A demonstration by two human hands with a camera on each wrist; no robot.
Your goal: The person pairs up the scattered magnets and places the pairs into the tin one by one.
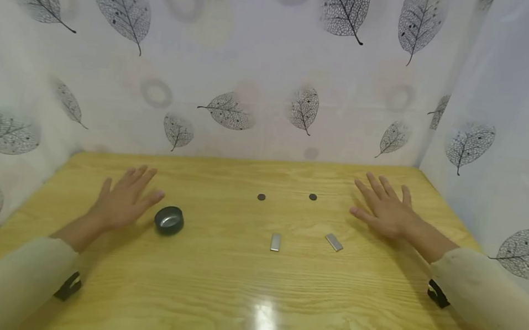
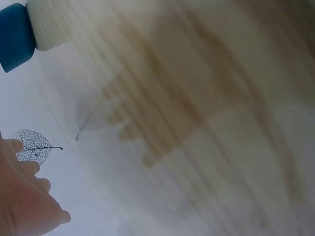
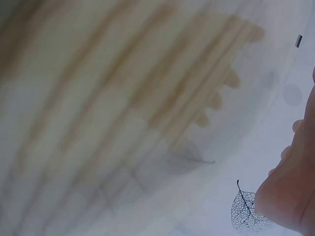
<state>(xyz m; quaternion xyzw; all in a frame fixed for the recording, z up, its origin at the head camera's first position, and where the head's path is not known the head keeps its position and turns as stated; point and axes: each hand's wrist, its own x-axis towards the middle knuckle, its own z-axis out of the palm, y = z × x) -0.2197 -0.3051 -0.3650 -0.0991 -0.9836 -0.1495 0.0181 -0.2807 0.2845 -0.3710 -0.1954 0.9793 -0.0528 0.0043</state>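
**Right hand nearer the bars, left hand beside the bowl**

At the left of the worktop (image 1: 210,275), the left hand (image 1: 121,199) has its fingers straight and spread towards the far edge, holding nothing. Just beyond its thumb, on the side facing the right edge, stands a small dark round bowl (image 1: 169,221), upright and apart from the hand.

Next comes a dark disc (image 1: 262,197), near the worktop's far edge and roughly midway between the hands. Nearer the front edge lies an upright-looking silver bar (image 1: 275,242), flat, its long axis running almost straight from front to far edge; the right hand is the nearer one.

A second disc (image 1: 312,197) lies further right, nearer the far edge than either bar. The slanted silver bar (image 1: 334,242) angles its far end towards the left edge and its near end towards the right. It lies on the front-edge side of the right hand's thumb, untouched.

The right hand (image 1: 385,211) also has fingers extended and spread, gripping nothing.
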